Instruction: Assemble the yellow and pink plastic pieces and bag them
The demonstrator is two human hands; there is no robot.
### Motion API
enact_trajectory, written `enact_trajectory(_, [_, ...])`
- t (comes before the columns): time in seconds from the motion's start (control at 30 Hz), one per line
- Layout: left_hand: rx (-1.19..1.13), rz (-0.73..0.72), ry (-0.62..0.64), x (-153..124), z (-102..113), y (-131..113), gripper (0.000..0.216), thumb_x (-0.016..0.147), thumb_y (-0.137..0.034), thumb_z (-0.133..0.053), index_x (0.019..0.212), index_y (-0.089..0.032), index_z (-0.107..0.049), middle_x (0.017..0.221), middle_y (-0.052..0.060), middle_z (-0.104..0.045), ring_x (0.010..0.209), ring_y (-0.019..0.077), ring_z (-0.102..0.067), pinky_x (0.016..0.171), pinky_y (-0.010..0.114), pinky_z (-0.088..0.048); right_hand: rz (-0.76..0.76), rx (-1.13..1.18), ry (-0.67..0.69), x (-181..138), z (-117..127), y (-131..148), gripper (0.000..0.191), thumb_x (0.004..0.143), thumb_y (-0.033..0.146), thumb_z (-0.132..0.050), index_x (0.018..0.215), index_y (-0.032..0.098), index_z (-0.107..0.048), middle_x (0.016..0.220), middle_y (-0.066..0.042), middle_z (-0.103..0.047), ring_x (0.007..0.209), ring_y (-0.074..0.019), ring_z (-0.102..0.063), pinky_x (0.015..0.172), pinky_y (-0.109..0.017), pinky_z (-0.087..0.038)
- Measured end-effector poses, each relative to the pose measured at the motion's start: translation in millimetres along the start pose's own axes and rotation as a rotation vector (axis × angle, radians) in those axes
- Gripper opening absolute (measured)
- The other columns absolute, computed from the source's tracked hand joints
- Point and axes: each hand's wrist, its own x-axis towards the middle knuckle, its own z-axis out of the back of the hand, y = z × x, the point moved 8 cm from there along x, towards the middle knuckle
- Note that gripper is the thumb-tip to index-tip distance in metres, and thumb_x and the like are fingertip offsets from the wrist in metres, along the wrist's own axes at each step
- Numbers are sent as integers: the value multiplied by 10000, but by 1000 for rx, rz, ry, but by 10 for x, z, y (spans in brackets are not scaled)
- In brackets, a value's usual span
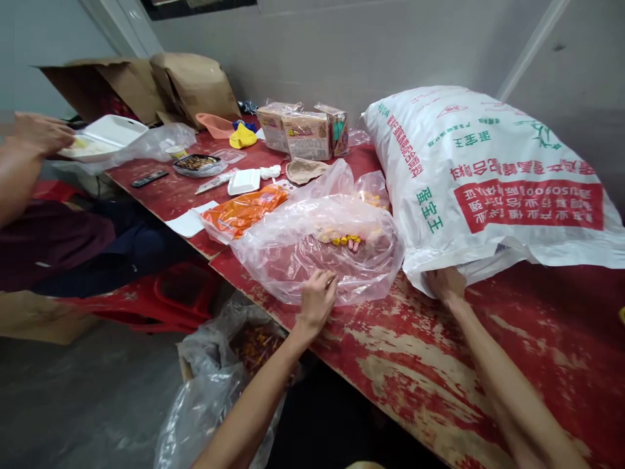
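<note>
My left hand [318, 298] is at the near edge of a clear plastic bag [273, 260], its fingers curled together. Whatever they hold, if anything, is too small to make out. Inside that bag lie several small pieces [347, 241] with yellow ends and pinkish bodies. On the right, my right hand [446, 284] reaches into the mouth of a big white woven sack [434, 176] with red and green print. The sack's edge covers its fingers, so I cannot see how they are set.
An orange bag [249, 212], a white foam box [244, 182] and wrapped cartons [307, 133] lie beyond on the red table [390, 352]. Another person's hand [43, 133] is by an open foam container [117, 133]. Below stands a plastic-lined box of small pieces [256, 342].
</note>
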Motion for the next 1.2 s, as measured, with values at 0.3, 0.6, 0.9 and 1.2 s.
enact_trajectory(0.3, [268, 234, 88, 1235, -1067, 140, 244, 860, -214, -483, 978, -108, -668, 1005, 172, -638, 887, 255, -621, 741, 326, -441, 168, 331, -370, -1095, 28, -55, 384, 914, 391, -353, 1062, 140, -603, 981, -102, -649, 824, -199, -601, 679, -271, -420])
enact_trajectory(0.6, [80, 199, -35, 856, -718, 66, 178, 840, -203, -470, 820, -142, -636, 912, 84, -631, 830, 178, -582, 732, 264, -406, 138, 600, -298, -1046, 99, -107, 346, 892, 350, -383, 1109, 164, -577, 994, -111, -619, 890, -212, -591, 770, -318, -461])
enact_trajectory(0.9, [-892, 413, 396, -550, -776, -455, 185, 764, -322, -567, 725, -143, -541, 572, -57, -441, 494, 63, -393, 511, 184, -330, 481, 690, -67, -1492, 366, 472, 280, 889, 269, -415, 1112, 179, -558, 963, -88, -603, 837, -185, -588, 723, -285, -459])
enact_trajectory(1.2, [-751, 191, 411, -1015, -850, -751, 144, 820, -161, -445, 791, -152, -586, 732, 15, -554, 713, 133, -511, 689, 252, -416, 506, 492, -22, -1865, 424, 467, 255, 927, 310, -376, 982, 163, -578, 817, -74, -603, 703, -171, -562, 634, -268, -417])
